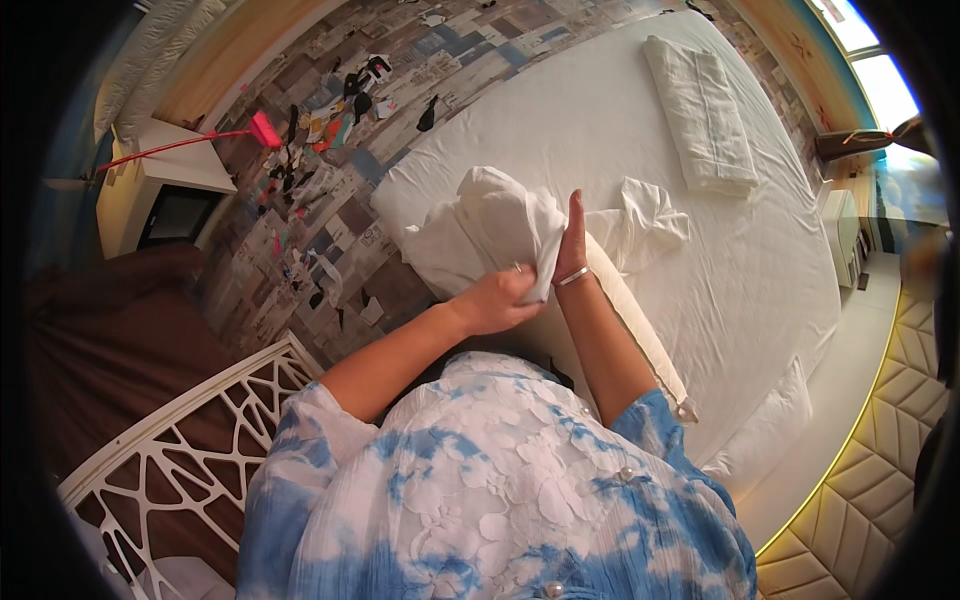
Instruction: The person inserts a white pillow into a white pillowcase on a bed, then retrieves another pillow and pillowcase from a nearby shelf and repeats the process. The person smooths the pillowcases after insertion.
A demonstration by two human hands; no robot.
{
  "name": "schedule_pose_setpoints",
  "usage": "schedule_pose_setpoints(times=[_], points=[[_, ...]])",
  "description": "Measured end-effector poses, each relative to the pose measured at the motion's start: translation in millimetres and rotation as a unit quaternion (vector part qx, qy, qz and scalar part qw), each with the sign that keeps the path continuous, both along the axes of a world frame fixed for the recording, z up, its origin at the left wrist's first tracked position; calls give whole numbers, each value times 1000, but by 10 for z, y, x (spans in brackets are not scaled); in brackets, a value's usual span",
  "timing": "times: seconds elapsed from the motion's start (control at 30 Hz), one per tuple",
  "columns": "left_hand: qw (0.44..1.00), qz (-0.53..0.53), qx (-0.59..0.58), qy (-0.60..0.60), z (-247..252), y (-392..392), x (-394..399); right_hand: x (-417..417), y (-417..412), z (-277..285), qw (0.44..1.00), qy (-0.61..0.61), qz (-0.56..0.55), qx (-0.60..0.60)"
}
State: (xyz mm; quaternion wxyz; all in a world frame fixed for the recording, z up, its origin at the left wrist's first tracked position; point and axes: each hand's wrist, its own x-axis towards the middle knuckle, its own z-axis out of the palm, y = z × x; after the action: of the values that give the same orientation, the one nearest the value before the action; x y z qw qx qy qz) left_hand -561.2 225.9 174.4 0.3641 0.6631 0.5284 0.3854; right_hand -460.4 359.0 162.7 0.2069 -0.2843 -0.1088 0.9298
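My left hand [504,300] grips the edge of a bunched white cloth [495,217], perhaps a pillowcase. My right hand [572,244], with a bracelet at the wrist, is held upright with its fingers extended against the cloth's right side; whether it pinches the fabric is hidden. Beneath my right forearm, a cream pillow [637,315] lies at the near edge of the bed. Crumpled white fabric [649,225] rests on the sheet just beyond the pillow. Further off on the bed [592,112] is a folded white cloth [701,116].
Scraps and dark items [322,135] litter the patterned floor at the left, near a pink broom [264,129] leaning by a white cabinet [180,165]. A white lattice panel [187,457] stands at lower left. Another white pillow [765,427] lies at the bed's right.
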Motion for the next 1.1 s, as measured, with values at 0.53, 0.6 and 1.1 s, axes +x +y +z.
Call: schedule_pose_setpoints(times=[0.53, 0.6, 1.1], points=[[981, 109, 140, 74, -63, 92, 172, -27, -59, -111, 997, -55, 25, 38], [987, 85, 124, 64, 14, 49, 143, -37, -81, -83, 997, -51, 34, 51], [942, 238, -167, -166, -422, -1, -75, 71, -14, -170, 995, -13, 95, 17]])
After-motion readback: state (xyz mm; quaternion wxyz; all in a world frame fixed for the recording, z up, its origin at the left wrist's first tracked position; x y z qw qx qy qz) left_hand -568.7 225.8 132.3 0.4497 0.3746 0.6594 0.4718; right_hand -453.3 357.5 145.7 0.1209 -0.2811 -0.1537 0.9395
